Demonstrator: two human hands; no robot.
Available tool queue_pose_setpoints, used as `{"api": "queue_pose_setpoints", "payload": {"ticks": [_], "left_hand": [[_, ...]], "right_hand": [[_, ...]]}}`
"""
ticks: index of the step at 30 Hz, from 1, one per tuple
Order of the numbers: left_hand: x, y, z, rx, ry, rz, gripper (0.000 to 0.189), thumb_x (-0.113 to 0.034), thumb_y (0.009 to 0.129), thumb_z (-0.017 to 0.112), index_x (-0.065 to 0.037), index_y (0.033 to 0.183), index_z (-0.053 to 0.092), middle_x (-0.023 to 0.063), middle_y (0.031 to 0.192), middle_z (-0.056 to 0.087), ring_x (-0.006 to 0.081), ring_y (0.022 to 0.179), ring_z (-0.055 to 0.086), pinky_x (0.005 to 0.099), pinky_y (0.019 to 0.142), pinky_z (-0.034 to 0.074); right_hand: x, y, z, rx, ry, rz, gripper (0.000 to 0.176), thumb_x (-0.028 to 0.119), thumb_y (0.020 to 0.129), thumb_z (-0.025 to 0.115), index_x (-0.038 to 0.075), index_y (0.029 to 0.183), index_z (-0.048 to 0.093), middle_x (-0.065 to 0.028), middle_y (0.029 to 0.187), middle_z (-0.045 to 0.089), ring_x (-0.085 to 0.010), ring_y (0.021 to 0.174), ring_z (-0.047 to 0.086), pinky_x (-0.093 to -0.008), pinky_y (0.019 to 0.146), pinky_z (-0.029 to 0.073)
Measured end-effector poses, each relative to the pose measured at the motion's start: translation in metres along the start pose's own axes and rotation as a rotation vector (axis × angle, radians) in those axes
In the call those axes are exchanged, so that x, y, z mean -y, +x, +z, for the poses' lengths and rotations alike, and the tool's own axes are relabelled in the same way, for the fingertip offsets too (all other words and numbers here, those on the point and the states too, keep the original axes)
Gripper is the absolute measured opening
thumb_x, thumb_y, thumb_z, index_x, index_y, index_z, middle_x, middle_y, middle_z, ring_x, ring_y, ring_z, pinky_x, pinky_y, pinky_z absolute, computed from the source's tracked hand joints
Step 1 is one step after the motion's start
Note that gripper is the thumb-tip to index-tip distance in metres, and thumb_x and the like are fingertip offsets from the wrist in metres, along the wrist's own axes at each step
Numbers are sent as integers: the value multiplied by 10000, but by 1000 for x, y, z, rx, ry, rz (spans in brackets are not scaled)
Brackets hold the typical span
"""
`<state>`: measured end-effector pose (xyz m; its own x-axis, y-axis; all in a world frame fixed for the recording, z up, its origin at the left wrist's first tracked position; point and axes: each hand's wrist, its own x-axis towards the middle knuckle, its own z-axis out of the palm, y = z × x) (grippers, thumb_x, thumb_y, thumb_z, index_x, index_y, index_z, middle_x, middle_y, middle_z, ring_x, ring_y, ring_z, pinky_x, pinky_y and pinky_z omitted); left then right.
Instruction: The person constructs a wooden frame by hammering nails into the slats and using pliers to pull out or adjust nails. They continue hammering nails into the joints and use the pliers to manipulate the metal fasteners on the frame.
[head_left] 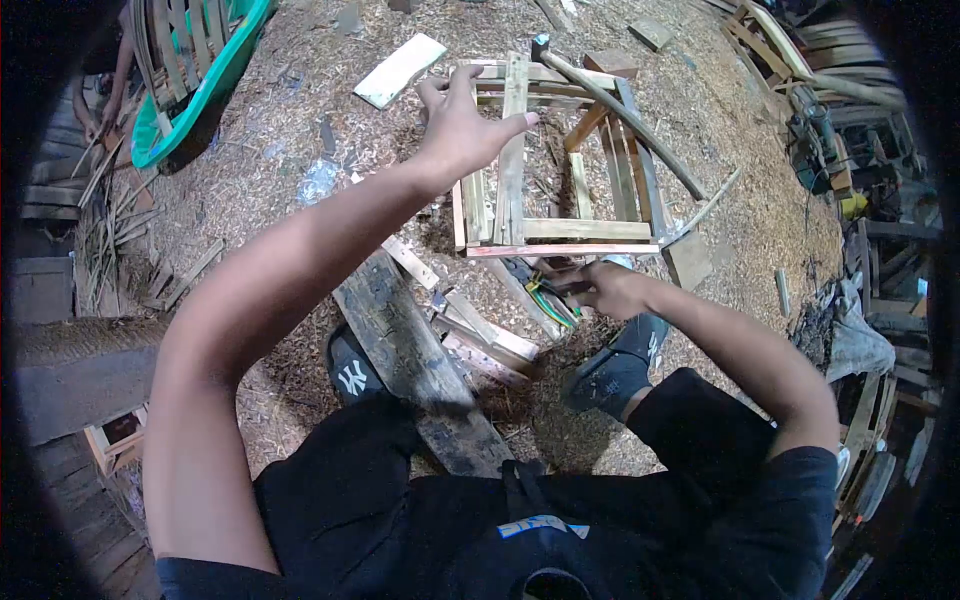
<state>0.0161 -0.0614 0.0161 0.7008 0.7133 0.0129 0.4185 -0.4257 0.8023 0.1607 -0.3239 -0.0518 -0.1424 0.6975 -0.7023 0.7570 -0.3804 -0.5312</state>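
A small wooden frame [590, 228] of nailed slats sits on the shavings in front of me. My left hand [462, 130] is over its left side, fingers spread, the thumb lying across an upright slat [513, 150]. A hammer [640, 135] with a long wooden handle rests across the frame's right side, its head at the far edge. My right hand [612, 290] is just below the near bar, fingers curled around something dark that I cannot make out. Beside those fingers lies a tool with green and yellow handles [545, 298], perhaps pliers, partly hidden.
A worn thick plank [405, 350] runs between my feet. Several short wood offcuts [480, 340] lie beside it. A pale board [400, 70] is beyond my left hand. At upper left stands a green tub [190, 120] of wood strips, near another person's hand [100, 128].
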Motion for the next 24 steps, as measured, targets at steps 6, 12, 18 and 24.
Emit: {"api": "queue_pose_setpoints", "payload": {"ticks": [6,12,18,24], "left_hand": [[3,-5,-3,-20,-16,-3,843,-516,865,815,-96,1490,436,245,1440,311,456,1401,383,510,1198,359],[5,-6,3,-83,-29,-40,829,-402,851,844,-58,1469,412,227,1434,310,415,1375,423,479,1194,374],[22,-3,6,-134,-69,82,775,-327,856,845,-70,1457,428,230,1424,332,404,1363,426,470,1173,377],[36,-4,13,-190,-72,193,647,-247,862,813,-82,1402,497,234,1386,383,394,1348,428,459,1149,384]], "right_hand": [[70,-64,-64,117,82,-157,407,218,1010,677,44,1376,644,-193,1329,687,-319,1248,644,-414,1076,493],[123,-86,-129,32,-31,-239,294,172,1008,678,16,1256,702,-162,1106,758,-247,988,711,-402,922,551],[109,35,-165,-702,627,-283,353,318,1033,664,-28,1075,717,-89,881,739,-123,677,659,-297,638,545],[124,86,-166,-621,611,-37,444,401,1017,687,-33,1111,704,-78,906,694,-120,795,639,-297,709,535]]}}
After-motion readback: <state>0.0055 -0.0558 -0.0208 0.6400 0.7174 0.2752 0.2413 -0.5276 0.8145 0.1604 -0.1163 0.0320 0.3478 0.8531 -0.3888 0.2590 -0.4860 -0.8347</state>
